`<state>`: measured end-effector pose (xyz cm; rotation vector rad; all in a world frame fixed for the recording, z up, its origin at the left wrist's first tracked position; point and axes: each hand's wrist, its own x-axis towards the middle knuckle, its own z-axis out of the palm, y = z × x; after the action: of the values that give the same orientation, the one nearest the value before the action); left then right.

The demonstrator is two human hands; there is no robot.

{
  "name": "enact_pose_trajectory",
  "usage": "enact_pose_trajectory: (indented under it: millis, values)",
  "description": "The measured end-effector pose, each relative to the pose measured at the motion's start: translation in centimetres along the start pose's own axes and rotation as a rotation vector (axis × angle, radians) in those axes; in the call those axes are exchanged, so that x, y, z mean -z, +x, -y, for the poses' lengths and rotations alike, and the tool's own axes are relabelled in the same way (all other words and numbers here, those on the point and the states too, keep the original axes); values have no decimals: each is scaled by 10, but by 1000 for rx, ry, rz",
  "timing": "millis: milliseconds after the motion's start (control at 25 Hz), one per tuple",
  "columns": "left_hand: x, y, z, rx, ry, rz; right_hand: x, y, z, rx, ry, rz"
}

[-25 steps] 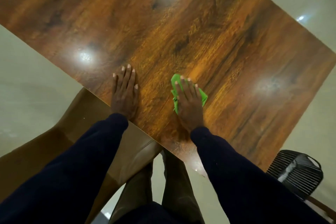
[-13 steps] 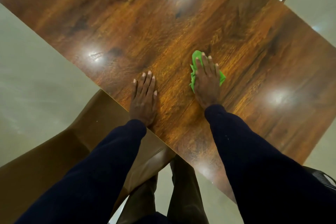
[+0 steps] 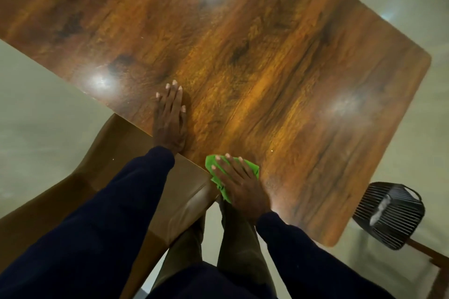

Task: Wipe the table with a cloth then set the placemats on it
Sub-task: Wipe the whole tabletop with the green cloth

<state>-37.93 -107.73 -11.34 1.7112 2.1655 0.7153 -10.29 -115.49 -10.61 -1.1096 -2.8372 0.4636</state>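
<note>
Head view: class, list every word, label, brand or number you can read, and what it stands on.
None readable.
The table and green cloth bear no writing.
The pale patch on the black slatted basket is too blurred to tell whether it is a label.

Left hand (image 3: 170,124) lies flat, fingers straight; right hand (image 3: 239,184) flat too, nearer the body.

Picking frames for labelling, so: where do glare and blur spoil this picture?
Head view: the glossy table shows white glare patches beside the left hand, near the top edge and on its right half. In the same view, the right hand and green cloth look slightly smeared.
</note>
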Motion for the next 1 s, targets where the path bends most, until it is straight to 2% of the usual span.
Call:
enact_pose_trajectory:
  millis: [80, 160, 240, 360, 440, 560, 680, 800, 880, 1000]
  values:
    - [-1, -5, -2, -62, 9, 23, 8, -59, -14, -166, 2, -26]
    - [-5, -12, -6, -127, 16, 44, 20, -97, -31, -426, 5, -85]
    - [-12, -15, -13, -185, 30, 61, 29, -95, -52, -626, 5, -161]
    - [-28, -21, -34, -245, 21, 88, 42, -42, -84, -844, 78, -274]
    - [-36, -29, -43, -299, 52, 126, 40, -8, -98, -803, 87, -275]
    - [-37, -30, -41, -346, 75, 143, 24, 6, -87, -510, 27, -212]
    - [-33, -35, -46, -347, 33, 147, 10, -32, -50, -263, 24, -72]
    - [-36, -53, -63, -341, -27, 96, 6, -105, -29, -137, 21, 9]
    - [-40, -68, -73, -360, -45, 99, 14, -151, -36, -161, 26, -39]
    - [-43, -84, -78, -380, -26, 128, 26, -174, -64, -410, 57, -145]
